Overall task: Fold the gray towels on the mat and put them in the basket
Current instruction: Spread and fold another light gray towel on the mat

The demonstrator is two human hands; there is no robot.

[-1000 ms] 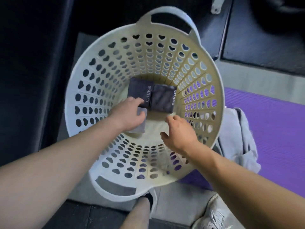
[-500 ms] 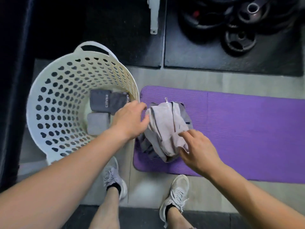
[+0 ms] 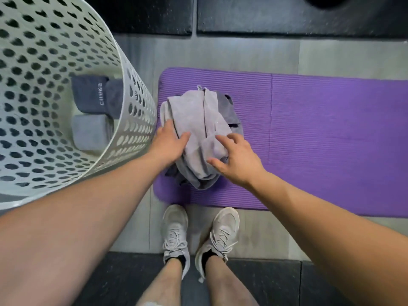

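Note:
A crumpled pile of gray towels [image 3: 196, 120] lies on the left end of the purple mat [image 3: 320, 138]; a light gray one is on top and darker ones show beneath. My left hand [image 3: 170, 142] rests on the pile's left side with its fingers spread. Over the pile's right side, my right hand [image 3: 236, 157] is spread, fingertips touching the cloth. The white perforated basket [image 3: 132, 89] stands at the left. Inside it lie a folded dark gray towel [image 3: 90, 93] and a folded light gray towel [image 3: 90, 131].
My two feet in pale sneakers [image 3: 176, 233] stand on the gray floor just in front of the mat. Black rubber floor tiles [image 3: 287, 16] run along the far side and under my legs. The basket's wall nearly touches the mat's left edge.
Both hands left the basket, where a folded light gray towel now lies, and came to the pile on the mat. The view swung right, then dropped closer.

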